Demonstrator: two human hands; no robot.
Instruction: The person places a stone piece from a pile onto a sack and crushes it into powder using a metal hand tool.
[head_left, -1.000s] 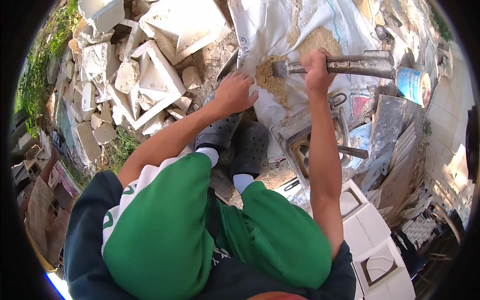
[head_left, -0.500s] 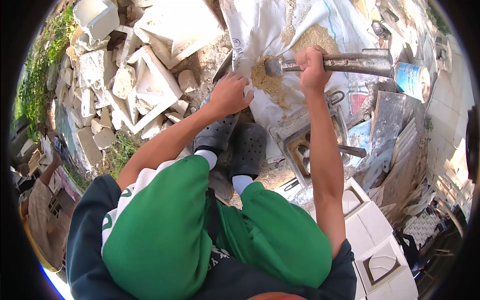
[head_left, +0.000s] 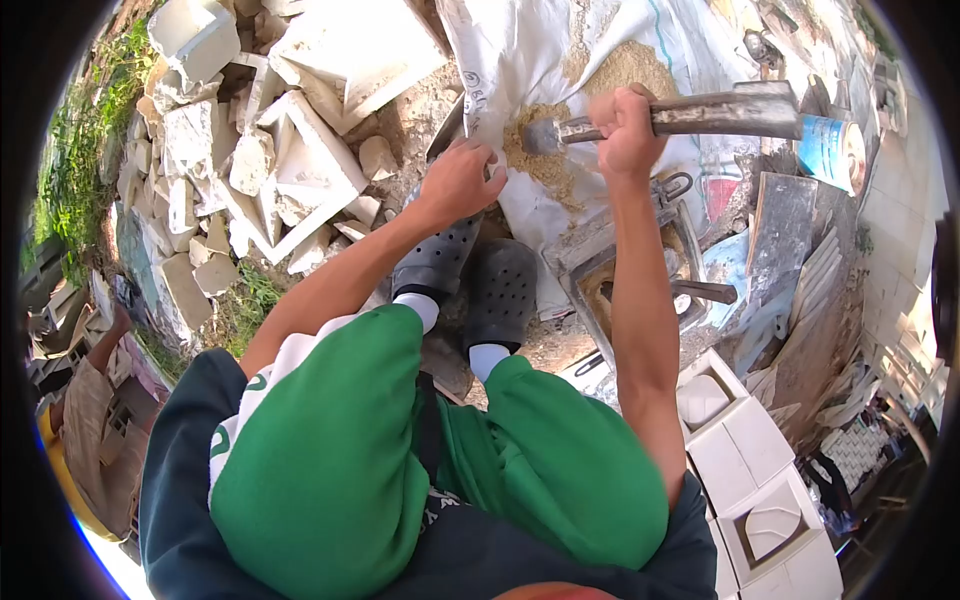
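My right hand [head_left: 630, 135] is wrapped around the shaft of a long tool with a flat metal end and a thick, worn, wood-like handle [head_left: 720, 108]. The tool's metal end [head_left: 541, 137] is over a patch of sand [head_left: 545, 165] on a white woven sack [head_left: 505, 60]. Whether it touches the sand I cannot tell. My left hand [head_left: 460, 182] is low beside the sack's left edge, with its thumb apart from the bent fingers. Just above it a dark curved metal piece [head_left: 446, 130] shows, partly hidden by the hand.
Broken pale blocks [head_left: 290, 175] are heaped at left. Below my right forearm is a metal frame [head_left: 575, 285] with a dark bar [head_left: 705, 291] across it. A blue can [head_left: 830, 150] stands at right, with pale hollow moulded pieces [head_left: 725, 455] below. My dark clogs [head_left: 500, 290] are between.
The tool's thick end has lifted slightly and its metal end has shifted a little left, with blur at my right fingers. My left hand stays nearly in place. The view has shifted slightly.
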